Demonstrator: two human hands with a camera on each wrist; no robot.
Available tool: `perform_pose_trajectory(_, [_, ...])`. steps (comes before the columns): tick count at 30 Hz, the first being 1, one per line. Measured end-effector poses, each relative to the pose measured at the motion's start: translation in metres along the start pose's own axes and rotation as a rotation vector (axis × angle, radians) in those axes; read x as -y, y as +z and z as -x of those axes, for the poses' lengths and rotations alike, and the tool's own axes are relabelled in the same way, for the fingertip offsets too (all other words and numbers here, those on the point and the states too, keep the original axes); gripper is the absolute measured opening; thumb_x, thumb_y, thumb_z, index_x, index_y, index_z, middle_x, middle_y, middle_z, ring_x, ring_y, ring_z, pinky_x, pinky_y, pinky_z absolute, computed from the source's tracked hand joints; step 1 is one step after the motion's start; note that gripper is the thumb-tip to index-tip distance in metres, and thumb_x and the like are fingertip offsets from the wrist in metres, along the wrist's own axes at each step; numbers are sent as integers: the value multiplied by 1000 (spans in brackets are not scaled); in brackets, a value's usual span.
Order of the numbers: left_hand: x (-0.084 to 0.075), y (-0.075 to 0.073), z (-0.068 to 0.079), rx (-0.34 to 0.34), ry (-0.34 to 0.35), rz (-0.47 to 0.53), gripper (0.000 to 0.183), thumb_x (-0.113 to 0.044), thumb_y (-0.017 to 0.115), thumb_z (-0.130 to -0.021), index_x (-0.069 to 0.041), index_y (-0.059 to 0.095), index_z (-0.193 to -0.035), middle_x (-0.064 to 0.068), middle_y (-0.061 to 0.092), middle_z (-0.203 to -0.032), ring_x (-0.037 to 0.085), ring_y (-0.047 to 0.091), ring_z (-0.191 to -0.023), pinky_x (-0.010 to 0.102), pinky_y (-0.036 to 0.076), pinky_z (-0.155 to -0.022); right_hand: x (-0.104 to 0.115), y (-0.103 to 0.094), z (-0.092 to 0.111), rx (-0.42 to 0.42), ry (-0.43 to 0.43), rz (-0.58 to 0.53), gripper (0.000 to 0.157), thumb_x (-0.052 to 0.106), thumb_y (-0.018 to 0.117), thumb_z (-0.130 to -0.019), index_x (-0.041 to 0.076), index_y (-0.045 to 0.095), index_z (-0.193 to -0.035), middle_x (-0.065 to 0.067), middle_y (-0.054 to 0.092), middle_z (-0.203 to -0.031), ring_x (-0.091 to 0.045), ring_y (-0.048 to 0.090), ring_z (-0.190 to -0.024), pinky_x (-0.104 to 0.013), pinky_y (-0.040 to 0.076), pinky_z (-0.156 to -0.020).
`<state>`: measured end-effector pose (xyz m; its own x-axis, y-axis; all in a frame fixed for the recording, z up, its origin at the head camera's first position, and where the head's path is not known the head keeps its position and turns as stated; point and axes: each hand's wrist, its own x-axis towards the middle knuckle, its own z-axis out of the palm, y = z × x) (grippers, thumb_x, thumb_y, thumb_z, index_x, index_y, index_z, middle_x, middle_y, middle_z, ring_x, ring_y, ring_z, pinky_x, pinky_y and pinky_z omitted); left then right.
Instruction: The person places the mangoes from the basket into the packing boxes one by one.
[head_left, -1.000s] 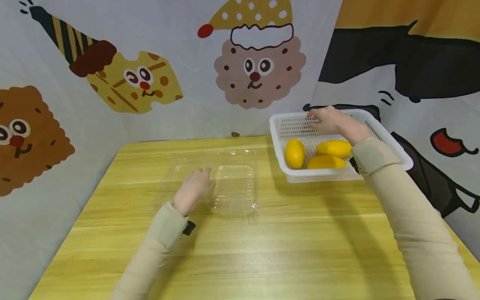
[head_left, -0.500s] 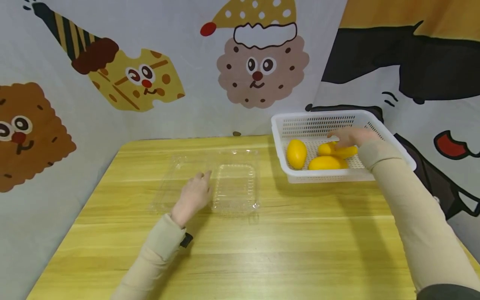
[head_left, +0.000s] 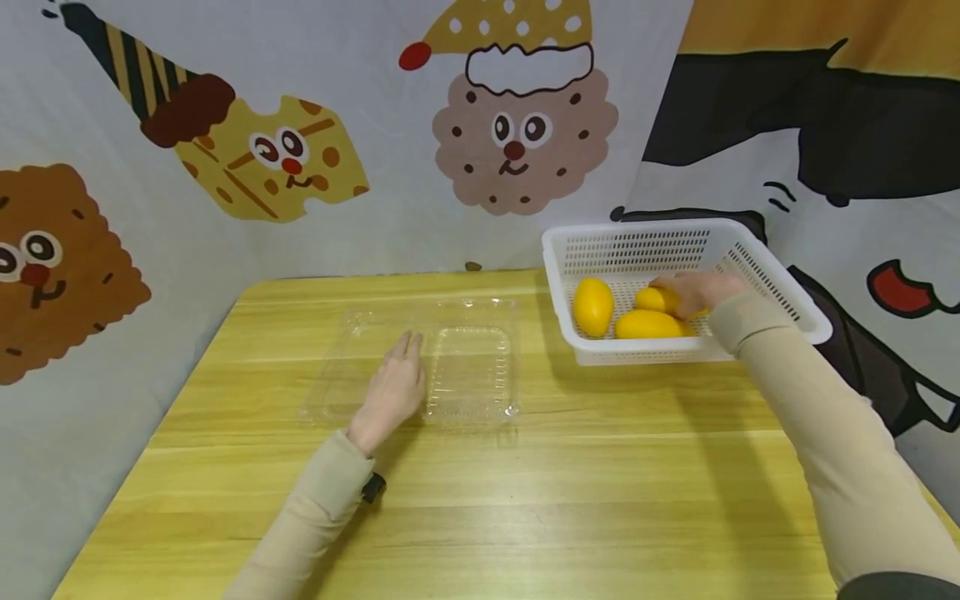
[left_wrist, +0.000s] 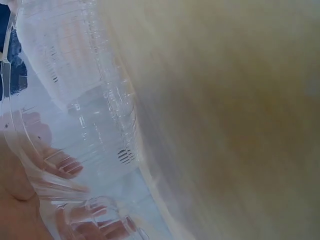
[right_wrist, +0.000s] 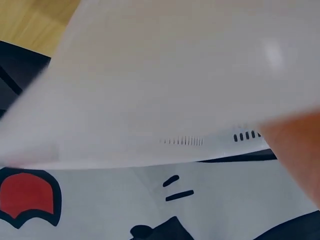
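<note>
A clear plastic clamshell container point(head_left: 471, 371) lies open and flat on the table, its lid point(head_left: 341, 367) to the left. My left hand point(head_left: 393, 392) rests on its middle fold, fingers mostly straight; the left wrist view shows the clear plastic point(left_wrist: 65, 75) close up beside the hand point(left_wrist: 17, 195). At the back right, my right hand point(head_left: 701, 292) reaches into a white slotted basket point(head_left: 558, 283) and holds an oval yellow fruit point(head_left: 654, 298), partly hidden under the fingers. Other smooth yellow fruits lie inside, one at the left point(head_left: 593, 307) and one in front point(head_left: 647, 325).
The wooden table point(head_left: 480, 517) meets a white cartoon-printed cloth point(head_left: 360, 75) along its back edge. In the right wrist view the basket's outer wall point(right_wrist: 175, 100) takes up most of the picture.
My right hand has come down from above the basket's back rim onto the fruit inside. My left hand has settled on the container's fold, its fingers straighter.
</note>
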<state>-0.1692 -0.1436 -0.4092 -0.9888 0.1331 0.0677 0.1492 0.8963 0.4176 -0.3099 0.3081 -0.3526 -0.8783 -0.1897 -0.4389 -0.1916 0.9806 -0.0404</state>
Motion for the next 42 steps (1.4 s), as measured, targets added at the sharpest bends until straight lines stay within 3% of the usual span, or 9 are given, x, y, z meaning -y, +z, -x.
perform_pose_trajectory(8, [0, 2, -3, -85, 43, 22, 44, -2, 42, -95, 13, 39, -136, 35, 40, -140, 50, 51, -119, 52, 51, -94, 2, 8, 0, -49, -60, 68, 61, 11, 54, -90, 14, 32, -147, -29, 33, -146, -52, 35, -129, -73, 28, -102])
perform_pose_trajectory(12, [-1, 2, -5, -165, 80, -6, 37, -1, 48, -94, 15, 48, -127, 36, 51, -128, 43, 65, -97, 39, 60, -73, 3, 9, -3, -45, -47, 76, 64, 17, 55, -90, 12, 28, -149, -32, 26, -149, -55, 28, -132, -74, 23, -104])
perform_pose_trajectory(15, [-1, 1, -5, -209, 93, -31, 34, -2, 53, -93, 15, 53, -122, 35, 57, -121, 37, 68, -81, 30, 58, -56, 2, 9, -6, -54, -44, 101, 73, 25, 60, -88, 8, 25, -149, -34, 25, -148, -56, 27, -132, -73, 22, -105])
perform_pose_trajectory(20, [-3, -1, -7, -201, 63, -36, 35, -4, 54, -92, 13, 54, -123, 34, 58, -120, 30, 65, -68, 23, 51, -46, 4, 3, -8, -72, -44, 83, 92, 39, 67, -83, 3, 16, -151, -35, 24, -148, -54, 31, -131, -70, 26, -106])
perform_pose_trajectory(27, [-3, -2, -9, -175, 37, -8, 37, -4, 54, -93, 10, 53, -126, 34, 58, -121, 20, 55, -54, 18, 43, -40, 15, -15, -7, -120, -32, 13, 94, 45, 66, -82, 3, 14, -148, -37, 32, -141, -52, 43, -120, -69, 37, -97])
perform_pose_trajectory(30, [-3, -2, -10, -180, 42, -5, 36, -3, 55, -92, 12, 54, -125, 34, 58, -119, 17, 51, -50, 18, 41, -38, 24, -24, -5, -159, -37, -7, 93, 49, 65, -82, 4, 16, -147, -35, 37, -138, -48, 47, -114, -67, 41, -94])
perform_pose_trajectory(34, [-2, -3, -10, -187, 41, -13, 35, -3, 55, -92, 12, 55, -123, 34, 59, -118, 18, 52, -50, 19, 41, -39, 43, -39, 3, -224, -48, -28, 84, 53, 63, -82, 6, 23, -140, -28, 51, -119, -37, 55, -92, -54, 50, -81])
perform_pose_trajectory(42, [-3, -2, -9, -184, 33, -10, 35, -3, 55, -92, 12, 55, -123, 34, 61, -115, 15, 48, -48, 17, 39, -38, 99, -58, 18, -378, -131, -100, 74, 54, 60, -82, 4, 31, -128, -19, 56, -97, -29, 56, -77, -38, 48, -64])
